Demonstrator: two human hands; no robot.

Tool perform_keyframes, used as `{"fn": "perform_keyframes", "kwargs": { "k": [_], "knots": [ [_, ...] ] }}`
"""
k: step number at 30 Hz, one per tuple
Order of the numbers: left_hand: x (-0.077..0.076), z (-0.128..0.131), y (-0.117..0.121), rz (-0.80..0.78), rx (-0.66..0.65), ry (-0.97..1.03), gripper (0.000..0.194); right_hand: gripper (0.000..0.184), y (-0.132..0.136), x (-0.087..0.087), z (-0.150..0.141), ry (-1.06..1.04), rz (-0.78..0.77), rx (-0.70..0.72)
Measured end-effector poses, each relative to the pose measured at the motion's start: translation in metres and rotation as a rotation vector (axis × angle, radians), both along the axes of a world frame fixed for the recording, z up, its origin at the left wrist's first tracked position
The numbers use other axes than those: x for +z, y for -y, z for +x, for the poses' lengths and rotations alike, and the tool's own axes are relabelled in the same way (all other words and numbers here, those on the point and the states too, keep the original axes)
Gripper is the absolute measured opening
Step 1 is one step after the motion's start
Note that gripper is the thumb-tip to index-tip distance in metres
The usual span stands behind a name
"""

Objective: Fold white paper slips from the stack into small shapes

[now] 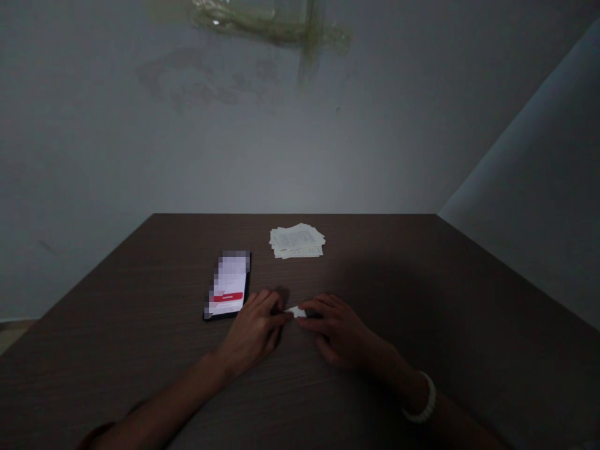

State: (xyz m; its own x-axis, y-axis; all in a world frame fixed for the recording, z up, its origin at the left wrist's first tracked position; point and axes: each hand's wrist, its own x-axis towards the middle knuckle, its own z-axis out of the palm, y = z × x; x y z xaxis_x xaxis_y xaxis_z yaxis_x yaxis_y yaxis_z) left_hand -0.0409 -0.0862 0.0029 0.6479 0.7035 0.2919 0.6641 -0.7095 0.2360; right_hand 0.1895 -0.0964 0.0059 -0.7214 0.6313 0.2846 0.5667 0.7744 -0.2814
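Observation:
My left hand [255, 334] and my right hand [335, 331] meet near the middle of the dark wooden table [422, 300]. Between their fingertips sits a small white folded piece of paper [296, 310], pinched from both sides and resting on the tabletop. The fingers of both hands are curled in on it. A white beaded bracelet [424, 400] circles my right wrist. A phone [228, 285] with a lit screen lies flat just left of my left hand.
A loose stack of white paper squares [297, 240] lies farther back on the table, beyond the hands. A grey wall [234, 137] stands behind the table's far edge, with tape stuck high on it. The room is dim.

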Motion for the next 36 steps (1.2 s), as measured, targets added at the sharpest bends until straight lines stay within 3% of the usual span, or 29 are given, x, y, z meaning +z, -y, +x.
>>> {"fn": "perform_keyframes", "kwargs": {
  "k": [6,13,22,36],
  "knots": [
    [0.002,0.001,0.001,0.038,0.135,-0.013,0.025,0.048,-0.001,-0.002,0.001,0.002,-0.023,0.001],
    [0.003,0.0,0.0,0.047,0.106,-0.028,0.025,0.045,-0.001,-0.005,0.001,-0.048,-0.011,-0.009],
    [0.002,0.002,0.001,0.045,0.046,0.009,0.02,0.011,-0.01,-0.011,-0.01,-0.124,-0.006,-0.176],
    [-0.005,0.001,-0.004,-0.025,0.007,0.082,0.012,0.021,-0.013,-0.019,-0.014,-0.386,-0.108,-0.128]
  ]
}}
